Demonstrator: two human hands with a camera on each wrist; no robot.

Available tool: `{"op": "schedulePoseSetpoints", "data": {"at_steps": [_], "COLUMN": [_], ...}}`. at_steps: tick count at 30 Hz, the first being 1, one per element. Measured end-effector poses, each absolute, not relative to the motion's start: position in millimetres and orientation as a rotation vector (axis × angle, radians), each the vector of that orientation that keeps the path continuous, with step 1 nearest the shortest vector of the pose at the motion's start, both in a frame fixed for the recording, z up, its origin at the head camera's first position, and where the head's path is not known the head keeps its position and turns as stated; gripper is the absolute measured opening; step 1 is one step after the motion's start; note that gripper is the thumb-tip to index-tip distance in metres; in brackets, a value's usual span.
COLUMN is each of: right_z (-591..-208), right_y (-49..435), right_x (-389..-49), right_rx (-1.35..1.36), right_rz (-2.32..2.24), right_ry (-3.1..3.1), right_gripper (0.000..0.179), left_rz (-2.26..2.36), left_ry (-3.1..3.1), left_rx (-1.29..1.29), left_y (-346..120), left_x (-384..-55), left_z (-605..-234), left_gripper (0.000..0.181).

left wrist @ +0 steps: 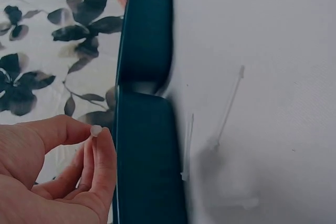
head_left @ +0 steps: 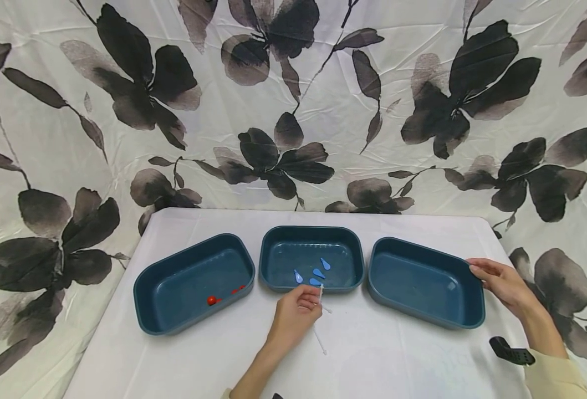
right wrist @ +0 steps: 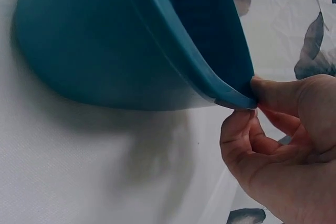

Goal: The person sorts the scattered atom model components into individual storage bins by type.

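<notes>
Pinching a slim white stick (head_left: pixel 321 293) between thumb and finger, the left hand (head_left: pixel 297 311) stands at the near edge of the middle tray (head_left: pixel 293 256). That tray contains four blue drop-shaped pieces (head_left: pixel 318 273). The right hand (head_left: pixel 505 288), well apart from the left, grips the rim of the right tray (head_left: pixel 413 277) at its outer end, thumb and fingers on either side. Loose white sticks (left wrist: pixel 230 106) lie on the white table (head_left: pixel 388 354), before the middle tray. The left tray (head_left: pixel 178 288) contains small red pieces (head_left: pixel 211 300) along its near wall.
</notes>
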State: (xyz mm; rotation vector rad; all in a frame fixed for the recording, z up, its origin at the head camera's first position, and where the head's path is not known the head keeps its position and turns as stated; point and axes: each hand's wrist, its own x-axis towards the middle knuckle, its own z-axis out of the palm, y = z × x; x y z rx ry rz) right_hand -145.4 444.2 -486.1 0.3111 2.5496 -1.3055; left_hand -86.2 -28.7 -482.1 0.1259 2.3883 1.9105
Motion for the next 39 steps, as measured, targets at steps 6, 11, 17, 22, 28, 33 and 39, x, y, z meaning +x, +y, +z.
{"op": "schedulePoseSetpoints", "data": {"at_steps": [6,11,17,22,28,33,39], "right_z": [-485,-485,-486,-485,-484,-484,-484], "right_y": [444,443,442,442,441,441,441], "right_x": [-145,-145,-144,-145,-146,-146,-145], "right_rx": [0.308,0.304,0.309,0.321,0.342,0.333,0.348], "right_rz": [-1.297,-1.299,-1.282,-1.254,-1.253,-1.255,-1.279], "right_ry": [2.548,2.548,2.555,2.569,2.561,2.567,2.548], "right_gripper": [0.059,0.059,0.059,0.060,0.061,0.061,0.061], "left_rz": [1.939,1.924,1.933,1.904,1.881,1.884,1.878], "left_ry": [2.341,2.333,2.342,2.371,2.376,2.372,2.348], "left_rx": [0.154,0.152,0.196,0.228,0.240,0.284,0.310], "left_y": [-17,-8,3,12,21,31,47], "left_x": [-94,-99,-104,-109,-118,-126,-134], "left_z": [-480,-475,-472,-471,-470,-467,-463], "left_gripper": [0.022,0.020,0.019,0.019,0.018,0.019,0.020]}}
